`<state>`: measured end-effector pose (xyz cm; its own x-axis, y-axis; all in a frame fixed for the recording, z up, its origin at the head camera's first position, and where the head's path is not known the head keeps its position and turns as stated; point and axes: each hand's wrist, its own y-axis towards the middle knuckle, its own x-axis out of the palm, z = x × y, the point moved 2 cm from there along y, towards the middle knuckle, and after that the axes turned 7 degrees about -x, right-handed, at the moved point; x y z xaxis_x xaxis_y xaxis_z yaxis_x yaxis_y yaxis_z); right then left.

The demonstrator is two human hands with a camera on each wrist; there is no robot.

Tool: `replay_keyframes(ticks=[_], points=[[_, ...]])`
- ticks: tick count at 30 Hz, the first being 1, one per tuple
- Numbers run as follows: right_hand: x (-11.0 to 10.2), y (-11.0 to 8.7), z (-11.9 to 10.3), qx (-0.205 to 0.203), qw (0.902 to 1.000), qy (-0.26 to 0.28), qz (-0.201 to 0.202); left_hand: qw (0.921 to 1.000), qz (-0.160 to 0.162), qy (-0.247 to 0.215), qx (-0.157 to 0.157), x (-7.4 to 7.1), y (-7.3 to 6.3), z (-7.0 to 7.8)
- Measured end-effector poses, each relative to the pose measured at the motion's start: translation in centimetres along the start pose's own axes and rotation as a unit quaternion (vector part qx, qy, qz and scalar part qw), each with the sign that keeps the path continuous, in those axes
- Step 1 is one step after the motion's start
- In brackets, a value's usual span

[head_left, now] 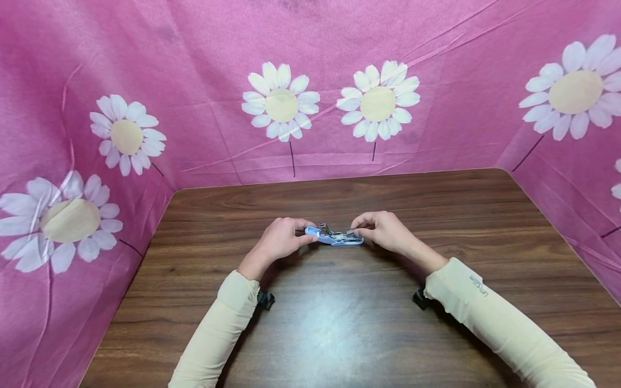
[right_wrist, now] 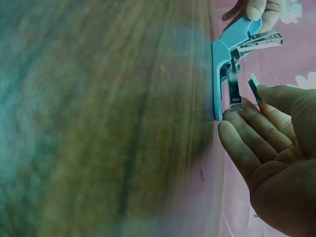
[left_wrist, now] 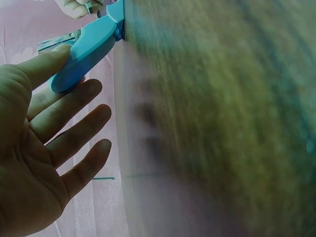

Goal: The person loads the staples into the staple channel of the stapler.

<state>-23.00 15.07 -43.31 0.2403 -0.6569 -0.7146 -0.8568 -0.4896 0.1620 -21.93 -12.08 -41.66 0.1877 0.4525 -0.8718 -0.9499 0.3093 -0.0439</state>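
A light-blue stapler [head_left: 312, 231] lies opened out on the table between the two hands, its metal staple channel [right_wrist: 234, 84] exposed. My left hand [head_left: 281, 237] pinches the end of its blue cover [left_wrist: 91, 47] between thumb and index finger, the other fingers spread apart in the left wrist view. Between the thumb and fingers of my right hand [head_left: 388, 231] is a short strip of staples [right_wrist: 254, 88]. This strip is beside the channel, and the right hand's lower fingertips reach close to the tip of the stapler's base [right_wrist: 217, 98].
The brown wood-grain table [head_left: 330, 334] extends around both forearms. Pink cloth [head_left: 208, 64] with large white daisies hangs behind it and at both sides. A black wrist camera [head_left: 265, 299] shows under the left sleeve, another [head_left: 421, 299] by the right.
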Motion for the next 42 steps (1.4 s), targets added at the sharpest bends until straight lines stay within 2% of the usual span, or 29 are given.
replay_keyframes(ticks=[42], points=[[0.32, 0.03, -0.22, 0.01, 0.9997, 0.001, -0.023, 0.9999, -0.004, -0.004, -0.014, 0.0, -0.06, 0.14]])
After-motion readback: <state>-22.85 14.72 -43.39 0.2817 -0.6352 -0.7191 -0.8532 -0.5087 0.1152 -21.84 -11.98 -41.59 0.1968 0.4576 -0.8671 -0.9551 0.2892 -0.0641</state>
